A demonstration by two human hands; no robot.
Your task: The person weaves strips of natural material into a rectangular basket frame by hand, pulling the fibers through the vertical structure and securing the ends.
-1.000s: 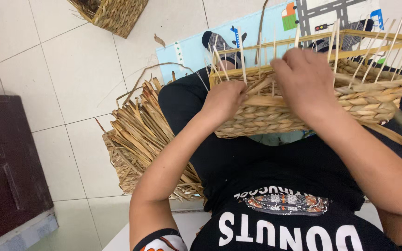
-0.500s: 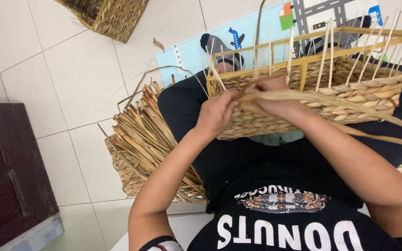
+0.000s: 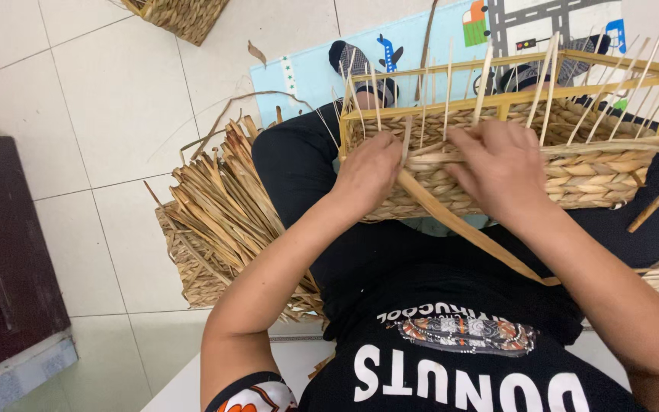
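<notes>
Weaving at frame centre, I have my left hand (image 3: 371,169) pressing closed fingers against the half-woven basket (image 3: 573,164) on my lap, while my right hand (image 3: 501,168) pinches a flat straw strand (image 3: 467,229) at its top row. I judge the strand wants steady tension, tucked snug behind each upright stake (image 3: 449,91). Lower left lies a loose straw bundle (image 3: 223,221); upper right, a pale-blue play mat (image 3: 306,72) with a grey road.

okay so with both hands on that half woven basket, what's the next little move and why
Probably pull the loose flat strand snug and tuck it behind the next upright stake. Both the left hand and right hand pinch it at the top woven row of the basket, while its tail hangs slack.
</notes>
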